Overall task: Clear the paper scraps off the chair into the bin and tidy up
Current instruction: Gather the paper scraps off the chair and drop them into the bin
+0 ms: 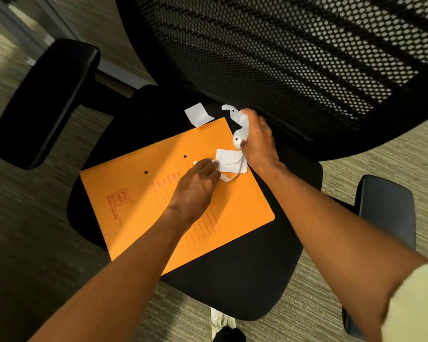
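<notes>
An orange folder point(163, 201) lies on the black seat point(245, 272) of an office chair. White paper scraps point(230, 160) sit on the folder's far right corner, and my left hand point(195, 186) rests on them with its fingers pinching one scrap. My right hand point(257, 139) is closed around crumpled white paper strips point(240, 124) by the backrest. Another folded white scrap point(198, 114) lies on the seat just beyond the folder's far edge. No bin is in view.
The chair's mesh backrest point(294, 58) rises right behind the scraps. Its padded armrests stand to the left point(45, 102) and to the right point(386, 208). Striped carpet point(22, 243) surrounds the chair. A shoe tip point(229, 335) shows at the bottom edge.
</notes>
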`<act>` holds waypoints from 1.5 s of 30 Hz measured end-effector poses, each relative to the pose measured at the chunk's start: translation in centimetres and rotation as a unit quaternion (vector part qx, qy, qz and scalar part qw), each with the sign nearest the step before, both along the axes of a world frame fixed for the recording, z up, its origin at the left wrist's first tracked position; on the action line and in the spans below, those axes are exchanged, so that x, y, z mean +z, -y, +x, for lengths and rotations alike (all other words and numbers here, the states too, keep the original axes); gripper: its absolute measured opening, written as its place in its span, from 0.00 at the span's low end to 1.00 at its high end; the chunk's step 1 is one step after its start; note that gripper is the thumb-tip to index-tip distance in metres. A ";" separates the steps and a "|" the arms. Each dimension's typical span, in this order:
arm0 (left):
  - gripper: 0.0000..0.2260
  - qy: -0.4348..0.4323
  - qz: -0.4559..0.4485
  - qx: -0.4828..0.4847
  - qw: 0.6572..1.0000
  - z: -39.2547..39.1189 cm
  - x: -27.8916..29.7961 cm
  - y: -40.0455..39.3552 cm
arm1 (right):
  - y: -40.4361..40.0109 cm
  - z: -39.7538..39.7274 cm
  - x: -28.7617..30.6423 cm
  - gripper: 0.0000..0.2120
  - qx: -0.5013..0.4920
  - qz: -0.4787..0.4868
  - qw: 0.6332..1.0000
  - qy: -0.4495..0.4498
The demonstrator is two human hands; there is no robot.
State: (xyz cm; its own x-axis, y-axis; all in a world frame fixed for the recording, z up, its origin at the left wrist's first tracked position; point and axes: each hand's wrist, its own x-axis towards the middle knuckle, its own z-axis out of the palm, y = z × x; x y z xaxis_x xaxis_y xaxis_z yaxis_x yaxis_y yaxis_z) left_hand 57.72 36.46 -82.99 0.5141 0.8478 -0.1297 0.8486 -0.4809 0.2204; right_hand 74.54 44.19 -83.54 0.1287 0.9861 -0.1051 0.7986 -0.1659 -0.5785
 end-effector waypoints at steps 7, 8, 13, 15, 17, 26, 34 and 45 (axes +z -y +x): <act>0.18 0.066 -0.005 0.040 0.997 0.7 -0.4 -1.2 | -1.0 -0.3 -0.3 0.21 -0.067 -0.017 0.994 -0.083; 0.18 0.071 -0.007 0.050 0.996 0.9 -0.5 -1.4 | -0.7 -0.2 -0.1 0.20 -0.087 -0.006 0.991 -0.102; 0.28 0.036 -0.023 0.056 0.997 2.0 -0.5 -2.8 | 2.5 0.9 0.2 0.13 -0.183 0.050 0.972 -0.139; 0.30 0.027 -0.052 0.049 0.997 2.4 -0.6 -3.3 | 3.6 1.5 0.0 0.13 -0.219 0.054 0.961 -0.160; 0.30 0.027 -0.065 0.037 0.997 2.7 -0.7 -3.7 | 4.3 1.9 -0.4 0.13 -0.243 0.047 0.951 -0.186; 0.23 0.062 -0.056 0.038 0.996 4.1 -0.2 -4.7 | 5.9 2.8 -2.2 0.16 -0.275 -0.036 0.919 -0.280; 0.20 -0.104 -0.017 -0.049 0.993 4.1 0.4 -3.9 | 5.7 3.3 -3.0 0.13 -0.269 -0.082 0.907 -0.313; 0.08 0.046 0.023 0.063 0.997 -2.0 2.4 -3.5 | 4.4 1.7 -1.3 0.12 -0.273 -0.037 0.913 -0.300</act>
